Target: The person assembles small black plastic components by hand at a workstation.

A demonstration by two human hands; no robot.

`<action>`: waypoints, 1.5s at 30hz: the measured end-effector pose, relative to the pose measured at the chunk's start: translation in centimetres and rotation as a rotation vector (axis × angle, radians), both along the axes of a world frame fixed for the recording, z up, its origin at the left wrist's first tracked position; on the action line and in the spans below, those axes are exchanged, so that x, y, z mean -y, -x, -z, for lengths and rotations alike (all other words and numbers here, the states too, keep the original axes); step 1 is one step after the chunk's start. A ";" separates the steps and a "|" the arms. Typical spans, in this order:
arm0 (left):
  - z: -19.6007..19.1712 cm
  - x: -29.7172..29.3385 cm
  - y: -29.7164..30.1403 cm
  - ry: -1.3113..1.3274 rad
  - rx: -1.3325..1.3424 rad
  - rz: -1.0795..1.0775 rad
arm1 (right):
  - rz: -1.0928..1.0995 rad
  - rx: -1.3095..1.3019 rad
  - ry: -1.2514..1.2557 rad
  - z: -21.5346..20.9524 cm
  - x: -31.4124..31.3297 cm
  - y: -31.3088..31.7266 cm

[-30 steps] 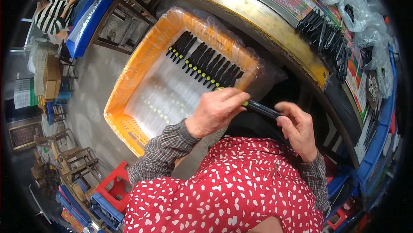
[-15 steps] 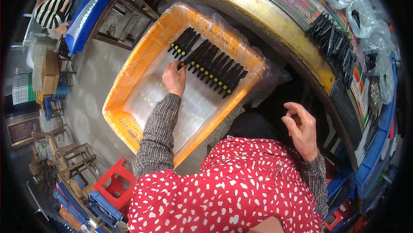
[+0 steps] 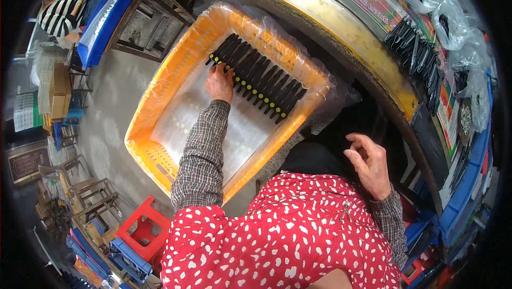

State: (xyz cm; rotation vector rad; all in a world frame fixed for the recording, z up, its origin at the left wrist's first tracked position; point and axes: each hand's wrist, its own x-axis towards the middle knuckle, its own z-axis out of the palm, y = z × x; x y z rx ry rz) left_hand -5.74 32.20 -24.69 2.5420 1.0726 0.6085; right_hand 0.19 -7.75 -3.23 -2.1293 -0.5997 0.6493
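Note:
An orange plastic crate (image 3: 242, 186) lined with clear film is in front of me. Along its far side, slim black pieces (image 3: 261, 83) lie side by side in a slanting row, each with a yellow-green dot near its near end; their exact kind is unclear. My left hand (image 3: 219, 83) is at the left part of this row, its fingers closed on one of the pieces, with the fingertips partly hidden. My right hand (image 3: 370, 163) hangs empty to the right of the crate, thumb and fingers curved and apart.
A metal-edged workbench (image 3: 341, 19) curves along the right, with a pile of black metal parts (image 3: 413, 49) and clear plastic bags (image 3: 453, 22). A red stool (image 3: 143, 227) is at lower left. Beyond a blue tray (image 3: 106, 22) is a person in stripes (image 3: 58, 14).
The gap in the row of black pieces has filled in beside my left hand. That hand has moved slightly right and farther away. My right hand has barely shifted.

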 end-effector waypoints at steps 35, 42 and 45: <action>-0.6 -0.2 0.9 -0.105 0.001 0.154 | -0.117 0.066 0.066 0.6 -0.2 0.0; 0.3 -0.3 1.3 -0.054 -0.017 0.153 | -0.113 0.061 0.079 0.3 -0.4 -0.1; 0.5 -0.3 1.7 -0.056 -0.009 0.133 | -0.120 0.047 0.092 0.4 -0.4 -0.1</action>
